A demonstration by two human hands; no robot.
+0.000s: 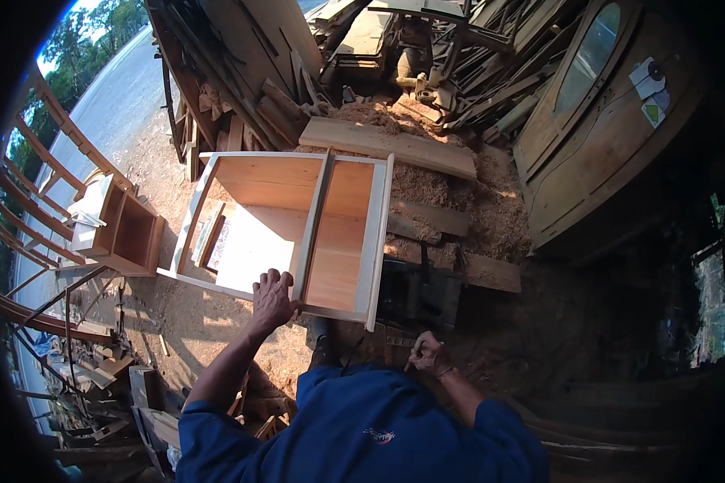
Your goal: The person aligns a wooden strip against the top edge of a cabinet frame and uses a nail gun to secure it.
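A wooden cabinet carcass (321, 233) lies in front of me, its open side up, with pale edges and a crosspiece dividing it. My left hand (274, 303) grips its near edge, fingers curled over the rail and thumb reaching toward the crosspiece. To the right, below the carcass corner, my right hand (431, 355) is closed and apart from the wood. A thin pale end shows beside its fingers, too small to name. Strong sunlight washes out part of the carcass interior.
A dark machine or stand (419, 294) sits right of the carcass. Boards (391, 147) lie on wood shavings beyond it. A wooden door (588, 121) with an oval pane leans at right. A small wooden box cabinet (129, 233) stands left, near curved slats. Scrap wood lies lower left.
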